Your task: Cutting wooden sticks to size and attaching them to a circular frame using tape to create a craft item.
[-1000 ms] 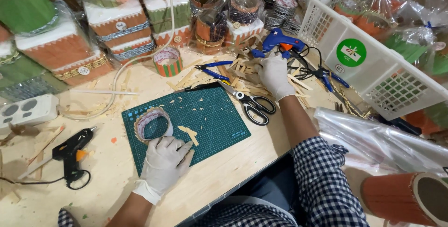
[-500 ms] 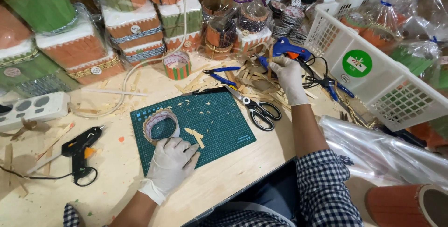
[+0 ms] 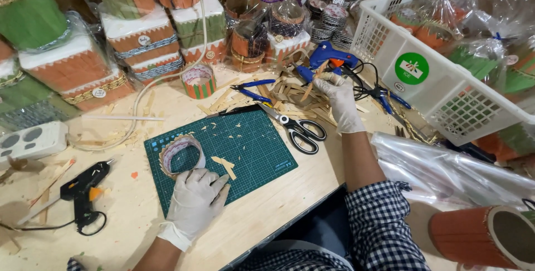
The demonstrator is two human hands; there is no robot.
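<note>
Left hand (image 3: pixel 194 201) flat, open by ring (image 3: pixel 181 155) on mat (image 3: pixel 251 143); right hand (image 3: pixel 339 99) pinching strip (image 3: pixel 312 80), fingertips partly hidden

A thin wooden strip (image 3: pixel 310 83) stands tilted between my right fingertips, above a loose heap of similar strips (image 3: pixel 290 93). A small ring wrapped in patterned band (image 3: pixel 181 155) lies flat just beyond my left fingers.
</note>
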